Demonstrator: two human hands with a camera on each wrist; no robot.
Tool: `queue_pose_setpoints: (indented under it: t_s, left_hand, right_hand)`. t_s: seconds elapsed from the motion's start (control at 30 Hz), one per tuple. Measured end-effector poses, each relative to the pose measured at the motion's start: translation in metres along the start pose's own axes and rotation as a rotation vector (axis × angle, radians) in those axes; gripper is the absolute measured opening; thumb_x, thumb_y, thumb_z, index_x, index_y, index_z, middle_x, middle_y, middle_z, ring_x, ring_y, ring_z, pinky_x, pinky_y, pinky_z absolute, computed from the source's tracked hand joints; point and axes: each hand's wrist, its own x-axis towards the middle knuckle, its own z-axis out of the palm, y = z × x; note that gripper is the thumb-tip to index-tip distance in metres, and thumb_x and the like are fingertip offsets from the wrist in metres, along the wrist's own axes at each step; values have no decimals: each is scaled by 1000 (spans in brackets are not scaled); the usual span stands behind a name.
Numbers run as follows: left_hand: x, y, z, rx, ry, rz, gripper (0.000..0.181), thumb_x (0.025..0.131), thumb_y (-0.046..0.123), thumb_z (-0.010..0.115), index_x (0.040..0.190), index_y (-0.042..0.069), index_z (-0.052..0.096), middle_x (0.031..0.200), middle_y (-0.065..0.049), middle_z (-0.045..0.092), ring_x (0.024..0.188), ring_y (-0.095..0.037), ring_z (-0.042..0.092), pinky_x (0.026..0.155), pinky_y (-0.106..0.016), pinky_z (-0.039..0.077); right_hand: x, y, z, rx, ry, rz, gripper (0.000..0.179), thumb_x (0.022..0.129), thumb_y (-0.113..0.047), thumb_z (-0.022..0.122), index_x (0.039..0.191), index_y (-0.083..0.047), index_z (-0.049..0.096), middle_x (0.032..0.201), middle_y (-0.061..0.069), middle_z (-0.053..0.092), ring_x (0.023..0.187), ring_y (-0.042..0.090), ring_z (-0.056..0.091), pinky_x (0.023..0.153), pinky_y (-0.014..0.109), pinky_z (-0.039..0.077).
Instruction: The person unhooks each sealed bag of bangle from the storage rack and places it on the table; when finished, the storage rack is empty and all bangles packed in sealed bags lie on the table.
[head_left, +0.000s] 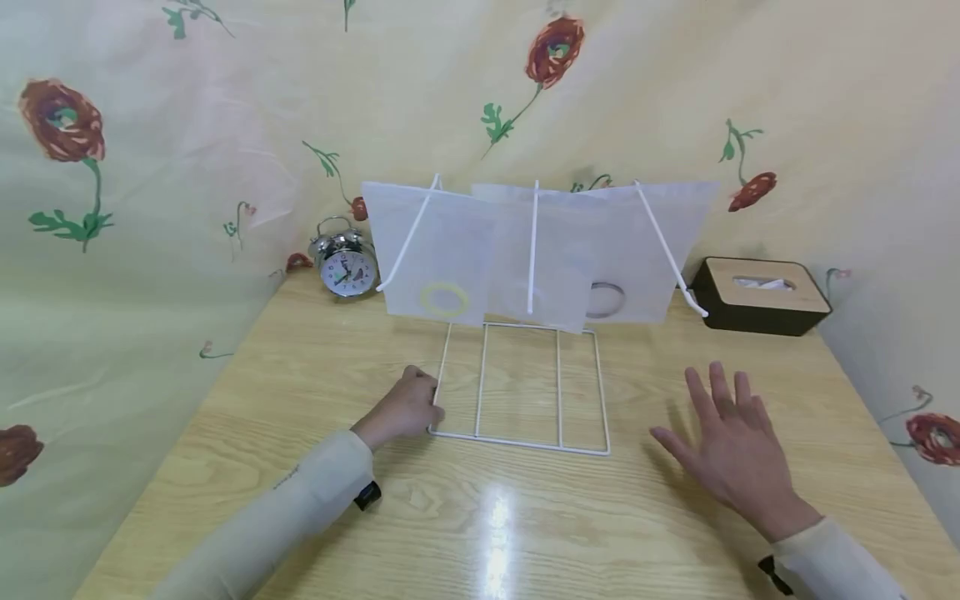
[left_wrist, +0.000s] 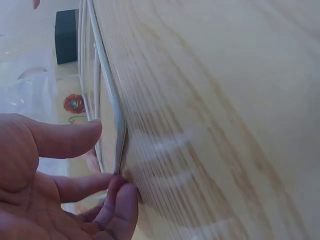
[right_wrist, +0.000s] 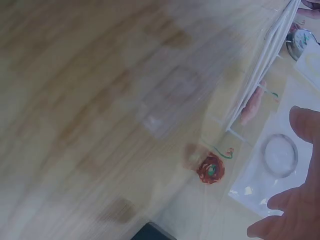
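A white wire rack (head_left: pixel 517 444) stands on the table, its flat base toward me and three slanted prongs at the back. Translucent plastic bags (head_left: pixel 427 242) hang among the prongs. A yellow ring (head_left: pixel 444 298) shows in the left bag, a grey ring (head_left: pixel 621 300) at the right one. My left hand (head_left: pixel 405 406) holds the base at its front left corner. In the left wrist view, curled fingers (left_wrist: pixel 117 200) meet the wire while the thumb stands off it. My right hand (head_left: pixel 738 454), fingers spread and holding nothing, hovers right of the rack.
A twin-bell alarm clock (head_left: pixel 347 265) stands behind to the left. At the back right sits a black tissue box (head_left: pixel 757 312) with a wooden top. Flower-patterned cloth (head_left: pixel 247 100) hangs behind and beside the wooden table (head_left: pixel 585 533).
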Motion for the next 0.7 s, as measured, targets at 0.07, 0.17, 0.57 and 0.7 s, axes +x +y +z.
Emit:
queue_pose_setpoints:
  t_s: [0.07,0.17,0.57,0.7]
  left_hand:
    - [1,1,0,-56,-5,-22,31,93,4,65,119,-10,58,137,-27,37,93,-28,57,67,-34,56]
    - [3,1,1,-106,-13,-60,45,91,-2,59,133,-13,47,134,-28,34,62,-17,46,49,-24,44]
    - [9,2,0,-70,-37,-68,43,86,-10,56,128,-15,47,119,-21,47,91,-28,50,65,-32,50]
    - [11,0,0,-59,-26,-63,43,84,-11,58,126,-15,50,116,-20,50,95,-29,49,72,-34,51]
  right_hand:
    - [2,0,0,5,-1,-2,95,95,-58,57,157,2,20,156,38,16,144,57,6,114,71,10]
    - [6,0,-1,-4,7,-7,95,96,-57,57,157,3,19,154,40,19,142,59,10,112,73,15]
    - [37,7,-15,19,17,-64,89,91,-32,72,153,10,23,146,45,28,129,65,31,87,72,43]
    - [56,6,-29,95,-10,-45,88,92,-27,72,154,9,21,150,44,23,125,65,37,64,66,49]
